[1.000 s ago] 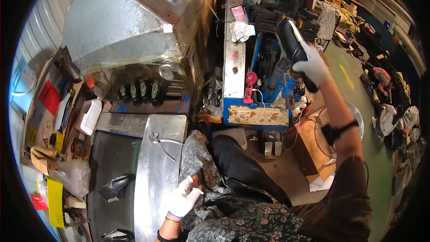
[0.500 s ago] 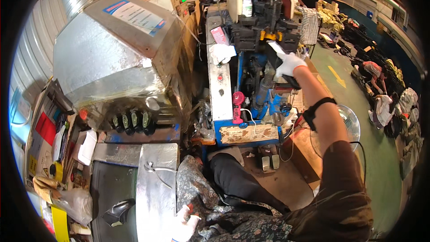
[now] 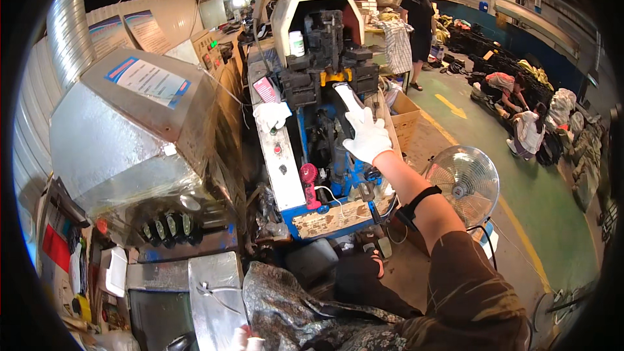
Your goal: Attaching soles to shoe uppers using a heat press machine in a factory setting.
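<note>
Ahead of me, my right hand (image 3: 368,138), in a white glove, grips a black shoe with its pale underside (image 3: 347,99) turned up. The shoe's toe points into the black jaws of a machine (image 3: 330,58), just below its yellow parts (image 3: 336,77). My hand covers much of the shoe's heel end, and I cannot tell if the toe touches the jaws. At the lower edge, my left hand (image 3: 246,340) is mostly cut off, beside a metal plate (image 3: 218,299); its fingers are too unclear to read. Part of a dark shoe (image 3: 182,342) shows left of that plate.
A metal hood (image 3: 123,130) stands left, with several dark shoes (image 3: 170,229) at its opening. A pink handheld fan (image 3: 309,182) and white cloth (image 3: 271,116) lie on the machine. Right are a large fan (image 3: 460,182), a carton (image 3: 406,117) and a standing person (image 3: 418,26).
My view has tilted up and turned right, showing more of the room. My right hand still holds the shoe, now lined up straighter with the jaws. My left hand has slipped mostly out of view.
</note>
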`<state>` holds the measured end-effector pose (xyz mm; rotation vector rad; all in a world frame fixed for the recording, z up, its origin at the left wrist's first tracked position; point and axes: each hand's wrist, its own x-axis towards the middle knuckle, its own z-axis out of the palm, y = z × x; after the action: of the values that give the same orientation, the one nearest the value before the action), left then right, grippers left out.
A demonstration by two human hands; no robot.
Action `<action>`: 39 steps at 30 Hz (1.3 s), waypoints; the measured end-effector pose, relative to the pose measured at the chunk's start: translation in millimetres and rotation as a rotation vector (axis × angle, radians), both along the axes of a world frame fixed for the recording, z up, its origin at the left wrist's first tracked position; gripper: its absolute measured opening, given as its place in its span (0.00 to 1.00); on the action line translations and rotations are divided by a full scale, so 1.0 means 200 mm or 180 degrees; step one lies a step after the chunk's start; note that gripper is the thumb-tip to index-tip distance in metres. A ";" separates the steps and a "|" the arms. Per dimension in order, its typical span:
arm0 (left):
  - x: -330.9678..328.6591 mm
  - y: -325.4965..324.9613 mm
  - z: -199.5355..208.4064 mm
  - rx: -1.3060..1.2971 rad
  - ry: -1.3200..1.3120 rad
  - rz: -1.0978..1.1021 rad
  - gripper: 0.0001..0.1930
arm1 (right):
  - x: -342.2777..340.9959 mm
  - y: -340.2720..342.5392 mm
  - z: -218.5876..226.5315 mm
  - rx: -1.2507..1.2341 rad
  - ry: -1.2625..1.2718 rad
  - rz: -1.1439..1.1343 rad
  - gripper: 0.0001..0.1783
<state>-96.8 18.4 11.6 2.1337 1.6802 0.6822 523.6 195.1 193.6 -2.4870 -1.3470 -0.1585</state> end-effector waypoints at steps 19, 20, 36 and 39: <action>-0.19 0.64 0.16 0.0897 0.1059 0.1139 0.10 | -0.63 -0.47 -0.80 0.0236 0.0578 0.2834 0.17; -0.09 0.64 0.19 0.0929 0.0907 0.0957 0.11 | -0.75 -0.62 -0.95 0.0045 0.0924 0.2662 0.16; 1.03 0.33 0.49 -0.0007 -0.1405 -0.1942 0.16 | -1.17 -0.44 -0.38 0.1031 0.3144 0.2936 0.41; 1.10 0.30 0.45 -0.0287 -0.1578 -0.2031 0.18 | -1.08 -0.54 -0.35 0.1520 0.2690 0.2632 0.32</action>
<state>123.7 77.7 100.9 2.0378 0.7057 0.8147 307.8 86.3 123.6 -1.2048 -1.5307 0.6042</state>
